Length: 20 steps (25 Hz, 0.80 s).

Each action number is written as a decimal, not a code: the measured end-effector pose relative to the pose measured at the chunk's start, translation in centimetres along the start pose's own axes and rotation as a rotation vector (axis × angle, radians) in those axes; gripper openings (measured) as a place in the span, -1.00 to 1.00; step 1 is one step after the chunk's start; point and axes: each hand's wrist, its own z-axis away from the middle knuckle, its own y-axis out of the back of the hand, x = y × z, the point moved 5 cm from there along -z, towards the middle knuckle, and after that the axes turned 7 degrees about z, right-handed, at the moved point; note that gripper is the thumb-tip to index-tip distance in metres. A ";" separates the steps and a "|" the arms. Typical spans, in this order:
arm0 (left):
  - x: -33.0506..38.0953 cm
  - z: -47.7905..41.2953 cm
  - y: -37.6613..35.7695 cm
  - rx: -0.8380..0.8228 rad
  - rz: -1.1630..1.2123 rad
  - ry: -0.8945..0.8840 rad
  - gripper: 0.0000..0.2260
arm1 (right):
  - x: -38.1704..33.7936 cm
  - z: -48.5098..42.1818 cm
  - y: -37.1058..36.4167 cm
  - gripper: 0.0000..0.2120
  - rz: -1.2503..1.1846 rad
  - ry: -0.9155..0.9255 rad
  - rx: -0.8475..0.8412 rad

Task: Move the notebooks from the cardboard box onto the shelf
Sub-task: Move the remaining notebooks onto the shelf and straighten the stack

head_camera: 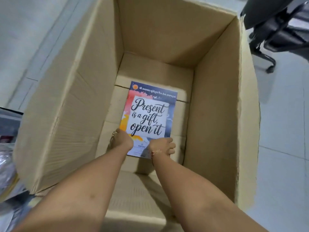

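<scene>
Both hands, left hand (121, 139) and right hand (164, 147), clasp the notebook (148, 118) by its near corners, deep in the cardboard box (80, 106). Best lift it level, clearing the walls.

Black office chair (274, 30) at upper right, wheeled base resting on pale tiled floor (284, 131). Grey tile seams running across floor on both sides. At left edge, crinkled clear plastic wrapping (6, 164) over something unclear, beside a dark-edged surface (10, 113); details there too blurred to tell.
</scene>
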 end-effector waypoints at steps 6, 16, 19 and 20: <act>0.0 -0.6 1.7 -0.004 0.044 0.072 -0.69 | 0.9 -3.3 0.8 -0.47 -0.234 -0.023 -0.102; 2.7 15.4 19.4 0.392 0.028 -0.511 -0.71 | -2.9 11.9 8.5 -0.85 -0.810 0.211 -0.220; -0.6 25.1 27.9 0.707 0.217 -0.725 -0.69 | -5.3 22.6 12.7 -0.86 -1.092 0.479 -0.085; -2.7 29.0 30.9 0.852 0.286 -0.782 -0.69 | -5.9 27.3 14.1 -0.86 -1.173 0.607 -0.080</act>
